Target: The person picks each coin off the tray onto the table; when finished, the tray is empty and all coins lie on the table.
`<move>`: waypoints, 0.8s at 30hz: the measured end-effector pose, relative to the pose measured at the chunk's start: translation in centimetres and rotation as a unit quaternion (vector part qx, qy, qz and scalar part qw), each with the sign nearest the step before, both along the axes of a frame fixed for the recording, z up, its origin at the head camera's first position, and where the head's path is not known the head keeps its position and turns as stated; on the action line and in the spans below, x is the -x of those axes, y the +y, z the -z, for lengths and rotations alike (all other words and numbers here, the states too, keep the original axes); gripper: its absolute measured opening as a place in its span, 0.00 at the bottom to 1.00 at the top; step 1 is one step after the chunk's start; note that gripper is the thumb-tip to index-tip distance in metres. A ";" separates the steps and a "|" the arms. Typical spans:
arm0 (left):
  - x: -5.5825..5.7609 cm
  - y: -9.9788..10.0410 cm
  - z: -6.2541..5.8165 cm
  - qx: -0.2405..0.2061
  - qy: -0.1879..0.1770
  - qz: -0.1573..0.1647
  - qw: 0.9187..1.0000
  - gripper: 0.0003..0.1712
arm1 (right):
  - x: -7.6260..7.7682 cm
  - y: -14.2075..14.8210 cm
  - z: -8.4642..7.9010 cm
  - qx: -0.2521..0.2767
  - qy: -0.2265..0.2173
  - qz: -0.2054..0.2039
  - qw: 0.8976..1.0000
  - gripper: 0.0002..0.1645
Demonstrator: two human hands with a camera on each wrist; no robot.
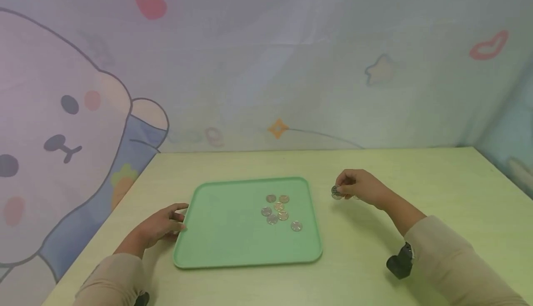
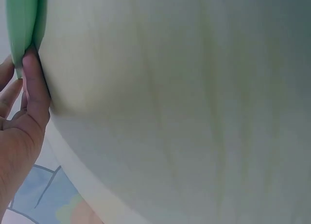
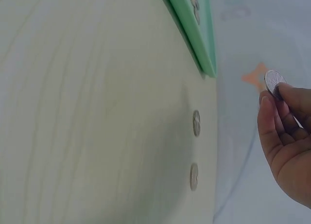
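Note:
A light green tray (image 1: 216, 232) lies on the table, with several silver and gold-toned coins (image 1: 272, 219) spread over its right half. At the tray's left rim, my left hand (image 1: 160, 225) holds the edge; the left wrist view shows the tray (image 2: 22, 25) between thumb and fingers of that hand (image 2: 26, 122). To the right of the tray, my right hand (image 1: 360, 188) is raised above the table and pinches a silver coin (image 3: 275, 82) between thumb and fingertips. Below it, two coins stay on the tabletop, a nearer coin (image 3: 194, 176) and another coin (image 3: 196, 123).
The pale wooden table (image 1: 437, 190) reaches back to a printed cloth backdrop (image 1: 250, 65) with a cartoon bear on the left. A black wrist device (image 1: 400, 262) sits by the right sleeve.

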State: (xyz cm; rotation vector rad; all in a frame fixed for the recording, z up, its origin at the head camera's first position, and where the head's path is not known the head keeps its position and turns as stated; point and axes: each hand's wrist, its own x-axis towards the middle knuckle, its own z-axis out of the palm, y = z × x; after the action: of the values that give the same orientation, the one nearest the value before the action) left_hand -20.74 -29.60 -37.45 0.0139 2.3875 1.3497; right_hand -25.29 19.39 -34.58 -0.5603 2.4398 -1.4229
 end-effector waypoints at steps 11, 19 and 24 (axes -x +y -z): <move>0.0 0.2 0.1 0.001 -0.013 -0.008 1.000 0.39 | -0.2 3.5 -0.5 -0.001 0.012 0.046 0.999 0.13; 0.1 0.0 0.1 0.014 -0.015 -0.015 1.000 0.39 | -0.3 4.8 -0.7 -0.014 0.022 0.074 0.997 0.15; 0.2 0.0 -0.2 0.016 -0.009 -0.010 1.000 0.39 | -0.1 5.5 -0.4 -0.042 0.024 0.090 0.995 0.17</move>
State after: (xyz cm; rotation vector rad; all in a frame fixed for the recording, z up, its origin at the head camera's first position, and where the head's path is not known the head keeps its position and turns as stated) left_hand -20.95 -29.60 -37.29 -0.0293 2.3994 1.3157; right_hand -25.22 24.86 -34.14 -0.3673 2.6311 -1.3790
